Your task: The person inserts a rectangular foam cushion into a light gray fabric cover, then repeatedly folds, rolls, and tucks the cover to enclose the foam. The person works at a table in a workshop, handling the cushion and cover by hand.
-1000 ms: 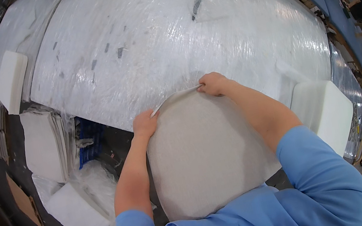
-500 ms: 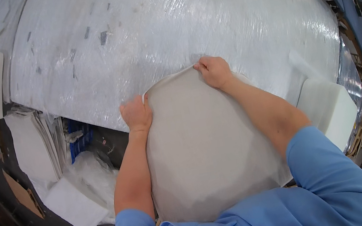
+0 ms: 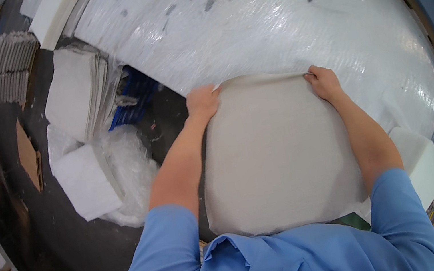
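Observation:
A beige fabric-covered cushion (image 3: 280, 147) with rounded corners lies in front of my body, its near edge against my shirt. At its far left corner my left hand (image 3: 203, 103) is closed on the fabric. My right hand (image 3: 325, 81) pinches the far right corner. Between the two hands the far edge of the cloth is drawn fairly straight, with a slight fold along it. Whatever is inside the cover is hidden. Beneath its far part is a broad surface wrapped in clear plastic film (image 3: 268, 28).
A white foam block (image 3: 415, 158) stands by my right arm. To the left are stacked white sheets (image 3: 73, 94), a white foam piece (image 3: 86, 182), crumpled clear plastic (image 3: 133, 168) and a blue crate or pallet (image 3: 131, 95). Further left lies brown cardboard (image 3: 29, 157) on the dark floor (image 3: 67, 243).
My view has swung toward the left, so more floor shows there. The right hand has moved farther from the left along the cushion's far edge, which is now straighter. Both hands keep hold.

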The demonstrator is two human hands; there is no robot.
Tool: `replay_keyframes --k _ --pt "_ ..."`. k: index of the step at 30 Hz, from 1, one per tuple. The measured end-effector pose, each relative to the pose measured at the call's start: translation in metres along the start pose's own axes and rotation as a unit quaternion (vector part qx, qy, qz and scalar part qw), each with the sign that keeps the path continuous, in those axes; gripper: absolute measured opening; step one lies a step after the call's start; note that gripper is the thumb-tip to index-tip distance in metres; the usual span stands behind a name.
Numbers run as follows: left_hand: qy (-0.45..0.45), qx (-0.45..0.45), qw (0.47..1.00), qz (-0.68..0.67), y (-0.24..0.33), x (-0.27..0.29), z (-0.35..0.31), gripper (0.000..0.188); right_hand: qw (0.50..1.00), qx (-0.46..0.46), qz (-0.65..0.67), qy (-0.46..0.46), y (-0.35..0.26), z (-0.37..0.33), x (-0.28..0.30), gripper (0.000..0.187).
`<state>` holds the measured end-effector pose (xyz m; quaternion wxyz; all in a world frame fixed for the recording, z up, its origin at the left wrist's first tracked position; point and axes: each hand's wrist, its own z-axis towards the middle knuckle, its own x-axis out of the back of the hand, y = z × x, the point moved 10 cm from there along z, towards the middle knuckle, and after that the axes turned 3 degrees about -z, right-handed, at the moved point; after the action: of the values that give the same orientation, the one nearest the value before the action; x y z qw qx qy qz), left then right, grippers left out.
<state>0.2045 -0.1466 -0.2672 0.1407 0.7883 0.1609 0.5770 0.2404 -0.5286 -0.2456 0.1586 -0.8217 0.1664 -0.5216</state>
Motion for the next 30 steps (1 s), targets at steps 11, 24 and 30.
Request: replay_keyframes --k 11,24,30 --pt "0.095 0.012 0.993 0.073 0.000 -0.010 0.004 0.037 0.995 -0.022 0.051 0.084 0.016 0.016 -0.018 0.023" --pt "-0.013 0.070 0.984 -0.161 0.002 0.043 -0.078 0.081 0.989 -0.103 0.100 -0.046 0.020 -0.071 0.084 0.074" --pt "-0.190 0.222 0.805 -0.516 0.054 0.050 -0.204 0.087 0.948 -0.196 0.068 -0.242 0.040 -0.200 0.064 0.124"
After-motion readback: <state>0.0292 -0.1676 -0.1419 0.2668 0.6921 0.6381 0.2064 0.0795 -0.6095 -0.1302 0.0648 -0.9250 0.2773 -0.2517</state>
